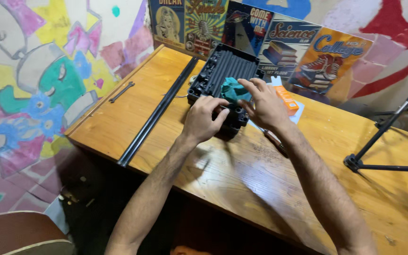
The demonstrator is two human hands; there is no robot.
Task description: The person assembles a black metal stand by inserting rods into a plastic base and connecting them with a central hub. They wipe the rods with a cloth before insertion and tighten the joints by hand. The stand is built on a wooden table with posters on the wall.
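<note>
Head view had the fingertips at the centre of it all: the right hand point(265, 106) pinched a crumpled teal cloth point(234, 90) between thumb and forefingers, pressing it onto the near end of the ribbed black plastic housing point(225, 75). The left hand point(204, 120) was curled, its fingers bent down over the housing's near edge, seemingly steadying it; whether they actually clenched the rim could not be told. By the look of it, the step in hand was wiping that housing, and the next move would call for the left hand bracing firmly while the cloth worked along the ribs. The housing was squarish, matt black, with parallel fins across its top and round bosses along its sides. It sat at the far side of the varnished wooden table point(242, 174), near the row of colourful posters point(279, 42). Just beside the right hand lay a small orange box point(286, 98), and a brown-handled tool point(276, 141) showed beneath the wrist. Two long black rails point(159, 111) ran to the left, with a dark spanner point(121, 92) well apart beyond them
</note>
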